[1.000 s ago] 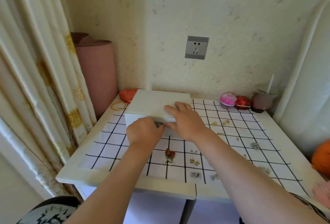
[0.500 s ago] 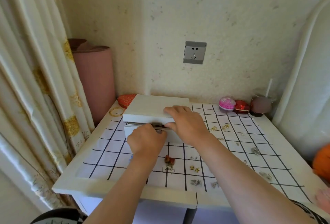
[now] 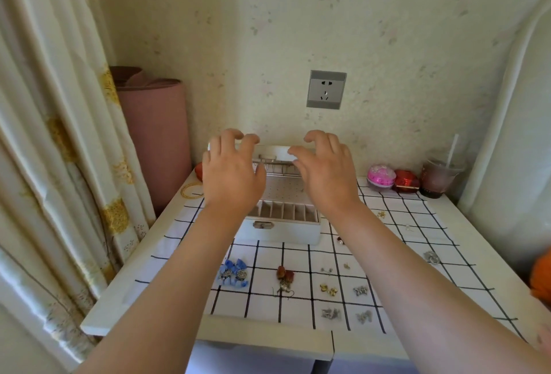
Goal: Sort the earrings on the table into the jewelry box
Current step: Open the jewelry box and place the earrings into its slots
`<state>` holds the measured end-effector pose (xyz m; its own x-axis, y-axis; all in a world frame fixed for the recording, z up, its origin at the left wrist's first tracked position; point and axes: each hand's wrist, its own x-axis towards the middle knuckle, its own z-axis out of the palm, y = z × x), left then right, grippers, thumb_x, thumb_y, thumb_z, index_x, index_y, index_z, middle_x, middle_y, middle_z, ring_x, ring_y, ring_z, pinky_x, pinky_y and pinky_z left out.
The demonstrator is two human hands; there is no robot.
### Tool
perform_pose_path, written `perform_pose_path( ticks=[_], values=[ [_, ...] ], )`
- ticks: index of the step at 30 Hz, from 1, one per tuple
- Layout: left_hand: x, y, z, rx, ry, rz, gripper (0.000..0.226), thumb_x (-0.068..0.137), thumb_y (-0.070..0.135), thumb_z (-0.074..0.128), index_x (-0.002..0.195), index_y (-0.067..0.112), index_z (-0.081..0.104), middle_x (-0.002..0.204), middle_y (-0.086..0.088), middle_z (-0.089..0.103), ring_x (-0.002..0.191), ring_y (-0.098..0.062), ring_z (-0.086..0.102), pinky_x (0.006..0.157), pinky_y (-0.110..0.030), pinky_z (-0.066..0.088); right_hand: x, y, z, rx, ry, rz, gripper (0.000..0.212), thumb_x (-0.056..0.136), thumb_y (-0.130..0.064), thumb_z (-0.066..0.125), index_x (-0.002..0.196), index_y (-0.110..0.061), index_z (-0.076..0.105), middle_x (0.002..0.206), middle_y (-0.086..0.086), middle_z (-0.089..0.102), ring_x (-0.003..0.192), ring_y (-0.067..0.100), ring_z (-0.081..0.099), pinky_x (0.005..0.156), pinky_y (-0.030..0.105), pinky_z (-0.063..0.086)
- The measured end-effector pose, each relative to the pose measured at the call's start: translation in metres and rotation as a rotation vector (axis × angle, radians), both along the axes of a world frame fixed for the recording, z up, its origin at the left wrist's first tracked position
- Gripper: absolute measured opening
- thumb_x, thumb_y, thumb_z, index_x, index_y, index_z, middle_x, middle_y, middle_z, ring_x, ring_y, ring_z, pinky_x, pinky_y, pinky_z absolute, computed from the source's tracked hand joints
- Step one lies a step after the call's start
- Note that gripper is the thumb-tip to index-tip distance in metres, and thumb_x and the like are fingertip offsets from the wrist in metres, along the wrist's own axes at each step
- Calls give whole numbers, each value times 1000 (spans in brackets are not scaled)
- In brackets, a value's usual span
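Sorting not begun, by the look of it: jewelry box (image 3: 280,229) sits at 12 o'clock on the table (image 3: 143,293), close to the wall. Its lid (image 3: 277,153) is up near vertical, and the front row of slots (image 3: 286,212) shows nothing in it.

Left hand (image 3: 231,173) and right hand (image 3: 325,171) are both up at the lid's top edge. Fingers are spread and loosely hooked, clasping nothing that I can see. Can't confirm whether the fingertips touch the lid.

Earrings are all out on the checked cloth (image 3: 298,257), from 4 to 7 o'clock of the box:
- blue pair (image 3: 234,273) at 7
- red pair (image 3: 285,274) at 6
- gold studs (image 3: 328,288) and silver bits (image 3: 360,290) at 5
- more small pieces out at 3 to 4, too tiny to identify

Risks from here:
- Lid drops shut if it isn't past balance when the hands leave. The wall close behind may stop it opening fully.
- Both forearms hang over the cloth. A low pull-back could sweep studs off the near edge.
- Studs are small, so a sloppy pinch flicks them away. Hooks on the red pair could snag the cloth and drag neighbours.
- Cup with straw (image 3: 438,178) at 2 o'clock could be tipped by a wide right reach.
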<state>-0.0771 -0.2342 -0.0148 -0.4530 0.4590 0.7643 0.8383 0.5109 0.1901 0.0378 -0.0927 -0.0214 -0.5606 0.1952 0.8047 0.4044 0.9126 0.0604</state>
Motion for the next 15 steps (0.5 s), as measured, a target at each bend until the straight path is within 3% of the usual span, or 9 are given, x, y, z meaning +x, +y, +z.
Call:
perform_pose_path(
  ticks=[3,6,11,15],
  values=[
    [-15,16,-8,-76,-6,-44,55,78,27,71,130,19,54,133,-13,46,121,-32,43,96,-44,41,-7,12,2,53,41,-18,41,78,1,71,112,-22,72,111,11,62,99,32,57,78,41,43],
    [-28,32,-8,-55,-31,-124,65,80,27,67,140,15,46,138,-18,37,128,-34,35,104,-44,38,-16,27,10,100,41,-57,44,83,-2,64,123,-20,67,109,12,61,97,33,56,80,43,42],
    [-54,60,-4,-126,-44,-172,83,85,32,63,154,13,22,151,-18,27,144,-36,20,116,-51,26,-34,55,16,74,-74,-129,57,86,-17,62,142,-19,50,133,11,56,118,33,52,95,49,41],
    [-67,78,-12,-236,-257,-264,89,92,41,57,157,27,-1,164,-7,-2,151,-25,-2,123,-43,10,-47,83,6,-66,-308,-156,76,91,-30,57,157,-22,22,166,14,12,152,36,11,116,61,22]
  ],
)
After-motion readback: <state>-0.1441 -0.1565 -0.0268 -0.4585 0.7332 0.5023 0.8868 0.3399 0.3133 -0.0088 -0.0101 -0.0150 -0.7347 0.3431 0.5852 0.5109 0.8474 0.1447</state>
